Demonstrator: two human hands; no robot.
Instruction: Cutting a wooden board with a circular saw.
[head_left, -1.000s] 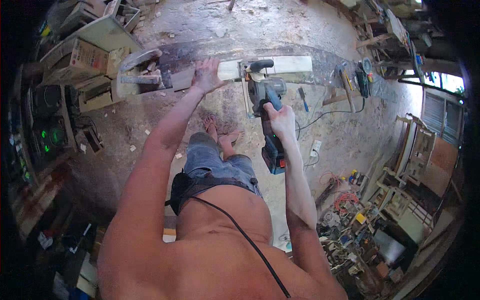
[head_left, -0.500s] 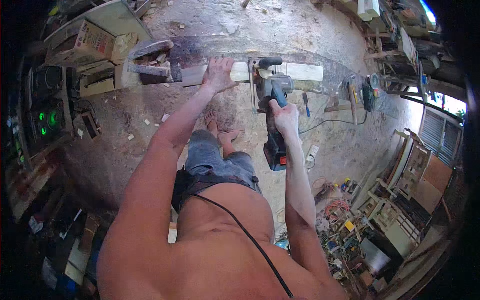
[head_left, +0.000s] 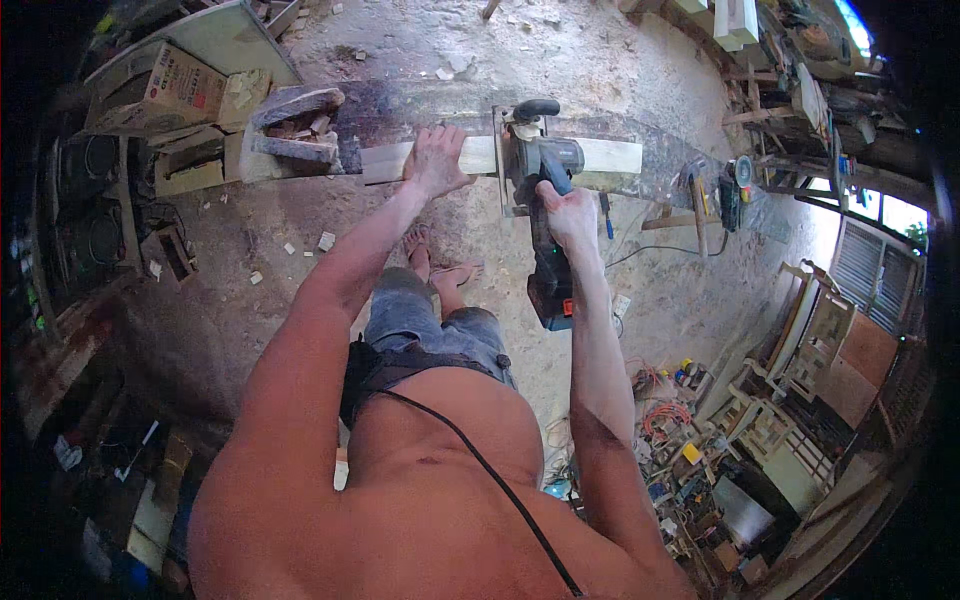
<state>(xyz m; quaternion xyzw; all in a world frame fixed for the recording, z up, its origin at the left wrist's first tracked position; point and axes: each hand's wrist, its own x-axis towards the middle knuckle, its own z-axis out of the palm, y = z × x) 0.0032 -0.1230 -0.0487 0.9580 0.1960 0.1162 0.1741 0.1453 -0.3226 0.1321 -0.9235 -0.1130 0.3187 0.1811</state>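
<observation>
A pale wooden board (head_left: 610, 158) lies across a long dark workbench plank (head_left: 420, 105). My left hand (head_left: 435, 160) presses flat on the board, fingers spread. My right hand (head_left: 572, 212) grips the handle of a grey cordless circular saw (head_left: 535, 165) that sits on the board just right of my left hand. The saw's battery end (head_left: 552, 295) points back toward me. My bare feet (head_left: 440, 262) stand on the dusty floor below the board.
A wooden block with scraps (head_left: 295, 125) sits at the plank's left end. Cardboard boxes (head_left: 160, 90) stand at the left. Hand tools (head_left: 715, 190) and a cable (head_left: 650, 250) lie at the right. Wooden chair frames (head_left: 810, 330) and cluttered parts (head_left: 680, 430) fill the right side.
The view has drifted, so the board and saw now sit lower and more central. My left hand has stayed pressed on the board and my right hand has kept its hold on the saw.
</observation>
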